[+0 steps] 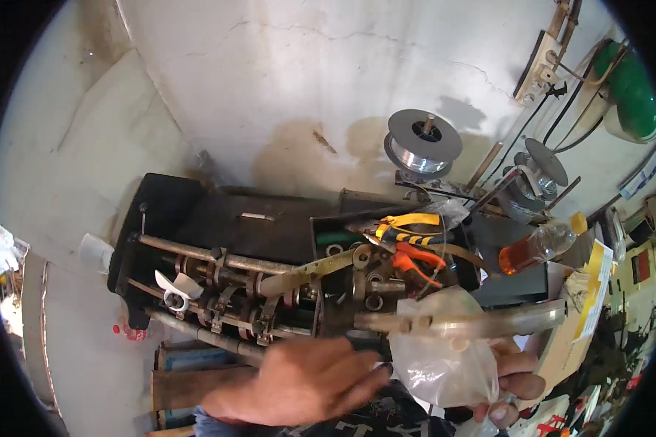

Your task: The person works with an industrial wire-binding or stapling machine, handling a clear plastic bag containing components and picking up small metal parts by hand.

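My left hand (pixel 299 382) is at the bottom centre, in front of the machine, slightly blurred. Its fingers are curled together, pointing right; what they hold, if anything, is hidden. To the right, my right hand (pixel 517 382) is closed on a clear plastic bag (pixel 441 368), with the fingertips showing at the bag's right edge. Across the top of the bag runs a long metal bar (pixel 488 322); I cannot tell whether my right hand touches it. Behind my left hand stands a machine (pixel 229 295) with metal rods, rings and a white curved piece (pixel 176 286).
An open tray (pixel 328 302) holds yellow-black pliers (pixel 408 227), orange-handled pliers (pixel 418 262) and metal rings. A flat metal arm (pixel 313 269) crosses its left side. Wire spools (pixel 424 142) stand behind. A bottle of amber liquid (pixel 536 246) and a cardboard piece (pixel 572 342) are at right.
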Tool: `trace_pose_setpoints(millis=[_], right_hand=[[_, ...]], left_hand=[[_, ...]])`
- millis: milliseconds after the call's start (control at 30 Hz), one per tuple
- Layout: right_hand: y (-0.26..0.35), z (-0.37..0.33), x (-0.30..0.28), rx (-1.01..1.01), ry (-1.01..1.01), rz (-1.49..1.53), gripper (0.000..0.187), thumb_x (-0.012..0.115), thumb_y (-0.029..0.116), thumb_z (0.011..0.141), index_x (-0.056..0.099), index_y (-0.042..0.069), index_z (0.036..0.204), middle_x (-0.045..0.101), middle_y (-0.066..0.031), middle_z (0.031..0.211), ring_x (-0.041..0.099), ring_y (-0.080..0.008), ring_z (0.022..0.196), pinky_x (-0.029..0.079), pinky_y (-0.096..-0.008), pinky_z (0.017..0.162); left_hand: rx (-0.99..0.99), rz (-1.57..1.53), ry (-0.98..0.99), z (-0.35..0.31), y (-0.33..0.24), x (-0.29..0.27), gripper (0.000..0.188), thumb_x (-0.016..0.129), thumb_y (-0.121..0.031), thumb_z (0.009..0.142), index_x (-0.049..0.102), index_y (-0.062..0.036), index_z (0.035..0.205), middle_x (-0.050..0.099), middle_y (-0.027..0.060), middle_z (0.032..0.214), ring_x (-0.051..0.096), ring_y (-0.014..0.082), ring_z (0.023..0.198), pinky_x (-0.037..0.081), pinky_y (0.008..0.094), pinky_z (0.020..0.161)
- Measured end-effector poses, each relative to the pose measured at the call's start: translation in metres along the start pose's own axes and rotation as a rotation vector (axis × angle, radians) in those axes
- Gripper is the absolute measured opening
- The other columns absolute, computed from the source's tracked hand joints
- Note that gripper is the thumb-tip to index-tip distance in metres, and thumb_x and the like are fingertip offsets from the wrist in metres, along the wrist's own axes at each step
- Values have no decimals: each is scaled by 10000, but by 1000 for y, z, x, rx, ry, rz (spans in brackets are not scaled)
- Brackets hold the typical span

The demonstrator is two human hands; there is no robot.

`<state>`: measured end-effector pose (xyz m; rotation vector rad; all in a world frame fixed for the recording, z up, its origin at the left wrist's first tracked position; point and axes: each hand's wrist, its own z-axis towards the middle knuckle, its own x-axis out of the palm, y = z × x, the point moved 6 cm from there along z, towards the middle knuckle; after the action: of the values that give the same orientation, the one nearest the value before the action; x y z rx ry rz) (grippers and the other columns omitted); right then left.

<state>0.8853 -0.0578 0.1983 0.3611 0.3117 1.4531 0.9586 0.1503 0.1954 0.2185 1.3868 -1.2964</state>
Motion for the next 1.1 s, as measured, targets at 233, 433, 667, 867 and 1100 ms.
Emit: trace_pose_setpoints(millis=[233, 433, 667, 867, 1100], right_hand=[[-4, -1, -16, 122, 25, 20, 295, 590, 264, 861, 426, 43, 968, 436, -134, 899, 553, -328, 884, 476, -554, 907], [-12, -22, 7, -253, -267, -64, 226, 659, 258, 816, 549, 172, 994, 386, -80, 889, 496, -253, 832, 536, -524, 805], [2, 5, 3, -236, 61, -165, 371, 806, 135, 684, 617, 186, 999, 413, -33, 869, 562, -199, 864, 582, -469, 783], [3, 20, 9, -154, 227, -241, 406, 822, 132, 648, 617, 213, 989, 404, -22, 856, 575, -197, 842, 578, -477, 773], [3, 34, 20, -249, 84, -356, 358, 792, 127, 668, 632, 245, 966, 395, -9, 820, 566, -186, 792, 578, -443, 775]], left_hand=[[-180, 706, 395, 57, 34, 9, 58, 617, -126, 697, 673, -110, 702, 621, 59, 695, 645, 227, 648, 498, 348, 533], [-211, 297, 132, 61, 51, -4, 101, 624, -144, 706, 647, -63, 650, 603, 174, 641, 629, 340, 631, 499, 408, 551], [-432, 125, 15, 54, 66, 4, 195, 589, -209, 800, 624, -27, 739, 584, 215, 687, 603, 382, 664, 466, 395, 572], [-415, 208, 111, 58, 63, -1, 177, 605, -215, 786, 636, -48, 836, 607, 189, 708, 608, 384, 689, 473, 424, 592], [-290, 233, 141, 30, 24, -55, 273, 579, -164, 794, 565, 14, 1001, 605, 186, 865, 587, 387, 743, 462, 441, 637]])
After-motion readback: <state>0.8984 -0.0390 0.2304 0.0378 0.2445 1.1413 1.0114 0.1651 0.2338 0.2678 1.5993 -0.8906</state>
